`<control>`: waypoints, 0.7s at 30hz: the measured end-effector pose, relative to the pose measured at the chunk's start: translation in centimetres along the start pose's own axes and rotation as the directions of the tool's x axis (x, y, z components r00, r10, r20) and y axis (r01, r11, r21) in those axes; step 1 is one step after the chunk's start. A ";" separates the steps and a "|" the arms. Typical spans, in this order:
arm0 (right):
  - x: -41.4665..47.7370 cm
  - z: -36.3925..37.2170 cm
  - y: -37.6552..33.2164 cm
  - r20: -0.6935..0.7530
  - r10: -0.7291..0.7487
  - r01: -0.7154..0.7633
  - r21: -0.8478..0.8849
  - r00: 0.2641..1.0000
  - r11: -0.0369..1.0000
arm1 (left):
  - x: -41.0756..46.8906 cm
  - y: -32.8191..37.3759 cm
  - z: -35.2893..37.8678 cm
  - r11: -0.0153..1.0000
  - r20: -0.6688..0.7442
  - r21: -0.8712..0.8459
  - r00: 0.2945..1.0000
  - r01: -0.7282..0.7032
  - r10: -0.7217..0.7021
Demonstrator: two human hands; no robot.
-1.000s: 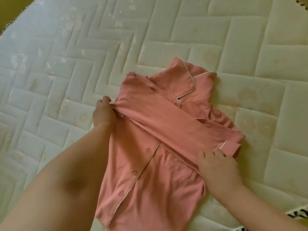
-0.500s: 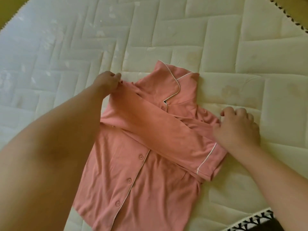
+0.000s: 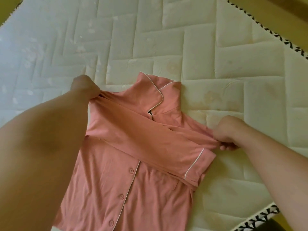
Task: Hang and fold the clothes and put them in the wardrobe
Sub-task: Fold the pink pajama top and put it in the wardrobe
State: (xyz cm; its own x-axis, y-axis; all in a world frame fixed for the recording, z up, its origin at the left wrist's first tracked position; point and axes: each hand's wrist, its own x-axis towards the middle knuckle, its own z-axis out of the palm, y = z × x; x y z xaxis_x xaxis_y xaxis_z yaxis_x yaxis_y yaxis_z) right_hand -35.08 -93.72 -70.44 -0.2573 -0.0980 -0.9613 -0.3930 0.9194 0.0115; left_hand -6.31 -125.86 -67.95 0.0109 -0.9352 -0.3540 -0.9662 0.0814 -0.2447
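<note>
Pink shirt (image 3: 133, 189) lies buttons-up on the mattress (image 3: 216, 55), collar (image 3: 155, 95) at the far end from me. One sleeve (image 3: 150, 144) is folded slantwise across the chest below the collar. Its cuff (image 3: 198, 165) lies below and right of the collar.

Change noted: both hands have left their earlier spots. The right hand (image 3: 225, 132) is off the cuff and has come up. It now pinches a tuck of cloth at the shoulder edge, right of and a little below the collar, fingers curled tight. The left hand (image 3: 83, 88) has moved up from the side edge to the shoulder left of the collar and grips bunched cloth there. My forearm hides most of its fingers.

My reading: the sleeve fold is done and left to lie. With a grip on each shoulder, the body fold comes next. The loose sleeve may slide if the shoulders lift quickly. The shirt stays on the mattress, not yet stowed.
</note>
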 end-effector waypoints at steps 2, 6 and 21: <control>0.5 0.2 0.9 -0.026 0.028 -0.027 0.060 0.999 0.998 | 0.3 -0.5 0.4 0.996 -0.057 -0.065 0.996 0.059 -0.063; 1.2 1.2 1.2 -0.137 0.048 -0.033 0.107 0.989 0.994 | -0.1 -0.4 1.9 0.997 -0.014 -0.043 0.998 0.067 -0.067; -0.9 3.1 -1.7 -0.298 -0.573 0.403 -0.473 0.764 0.784 | -1.7 3.4 -0.3 0.730 0.477 0.272 0.747 -0.627 0.463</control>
State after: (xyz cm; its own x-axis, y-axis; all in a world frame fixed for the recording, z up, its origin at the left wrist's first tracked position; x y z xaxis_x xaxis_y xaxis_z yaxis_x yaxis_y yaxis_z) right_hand -31.41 -94.02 -70.46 -0.2343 -0.7146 -0.6591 -0.8291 0.5009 -0.2484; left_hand -9.70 -124.13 -67.93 -0.3163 -0.4962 -0.8085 -0.6422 0.7393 -0.2026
